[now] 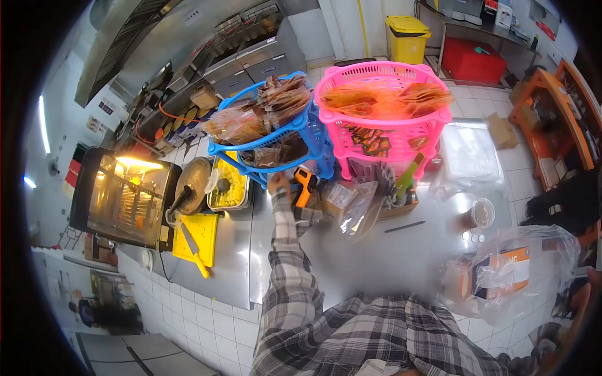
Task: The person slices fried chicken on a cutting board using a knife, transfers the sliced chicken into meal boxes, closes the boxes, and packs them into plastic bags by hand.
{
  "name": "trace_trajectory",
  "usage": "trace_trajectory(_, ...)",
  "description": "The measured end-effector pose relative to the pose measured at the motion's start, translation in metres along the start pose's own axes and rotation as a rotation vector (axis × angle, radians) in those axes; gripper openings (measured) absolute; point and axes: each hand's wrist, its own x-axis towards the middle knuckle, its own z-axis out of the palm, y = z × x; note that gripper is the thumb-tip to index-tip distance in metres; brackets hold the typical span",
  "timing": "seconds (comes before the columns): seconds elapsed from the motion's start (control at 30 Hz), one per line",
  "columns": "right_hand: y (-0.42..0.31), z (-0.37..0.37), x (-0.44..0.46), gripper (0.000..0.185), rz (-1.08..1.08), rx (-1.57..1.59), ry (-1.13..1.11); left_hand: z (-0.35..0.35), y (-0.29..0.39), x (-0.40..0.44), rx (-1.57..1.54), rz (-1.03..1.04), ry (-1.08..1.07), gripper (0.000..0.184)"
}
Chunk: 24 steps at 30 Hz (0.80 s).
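My left hand (278, 183) reaches forward over the steel table to the foot of the blue plastic rack (321, 135). Its fingers are small and unclear here, so I cannot make out their grip. Just right of it is an orange and black infrared thermometer (305, 187), pistol-shaped, apart from the hand as far as I can see. Packets of dried food (283, 97) fill the blue rack's top. At the far right edge, what looks like my right hand (588, 289) is partly cut off, beside a clear plastic bag (545, 250) around an orange and white box (501, 274).
A pink rack (382, 70) with packets stands right of the blue one. Leftward are a lit display warmer (125, 194), a pan (193, 182), a yellow food tray (229, 185) and a knife (190, 241) on a yellow board (204, 229). A pen (404, 227) and plastic cup (482, 214) lie rightward.
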Motion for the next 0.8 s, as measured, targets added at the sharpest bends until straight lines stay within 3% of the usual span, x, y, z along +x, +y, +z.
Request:
trace_trajectory(0.03,0.000,0.001,-0.002,0.025,0.008,0.013,-0.006,-0.011,0.012,-0.018,-0.438,-0.081,0.019,0.041)
trace_trajectory(0.1,-0.005,0.007,-0.003,0.026,0.020,-0.005,-0.015,-0.038,0.023,-0.020,-0.523,-0.358,-0.062,0.039)
trace_trajectory(0.2,-0.014,0.018,0.002,0.026,0.056,0.005,-0.056,-0.048,0.033,-0.032,-0.658,-0.324,-0.175,0.035)
trace_trajectory(0.27,-0.005,0.029,0.000,0.027,0.010,0.017,-0.032,-0.044,0.041,-0.046,-0.893,-0.174,-0.020,0.037)
trace_trajectory(0.37,0.017,0.057,-0.015,0.031,-0.173,0.070,0.016,-0.044,0.030,-0.060,-0.850,0.361,-0.060,0.046)
trace_trajectory(0.4,0.006,0.063,-0.022,0.032,-0.239,0.109,-0.026,-0.045,0.026,-0.059,-0.719,0.418,-0.011,0.046)
trace_trajectory(0.47,-0.014,0.076,-0.033,0.034,-0.360,0.286,-0.206,-0.049,0.032,-0.061,-1.072,-0.025,-0.001,0.044)
trace_trajectory(0.5,-0.025,0.085,-0.036,0.035,-0.412,0.425,-0.346,-0.054,0.041,-0.069,-1.047,0.011,0.010,0.045)
trace_trajectory(0.57,-0.047,0.116,-0.039,0.031,-0.224,0.932,-0.723,-0.070,0.055,-0.102,-0.994,0.076,0.039,0.047)
trace_trajectory(0.63,-0.069,0.161,-0.039,0.020,-0.212,0.987,-0.831,-0.095,0.094,-0.148,-1.100,0.026,-0.129,0.045)
trace_trajectory(0.67,-0.097,0.183,-0.040,0.013,-0.037,1.164,-0.898,-0.110,0.109,-0.172,-1.150,-0.002,-0.213,0.044)
trace_trajectory(0.73,-0.123,0.251,-0.044,0.039,-0.009,1.267,-1.016,-0.142,0.108,-0.222,-0.873,0.199,-0.259,0.044)
trace_trajectory(0.8,-0.157,0.303,-0.057,0.053,-0.083,1.247,-0.835,-0.159,0.129,-0.250,-0.770,0.140,-0.324,0.044)
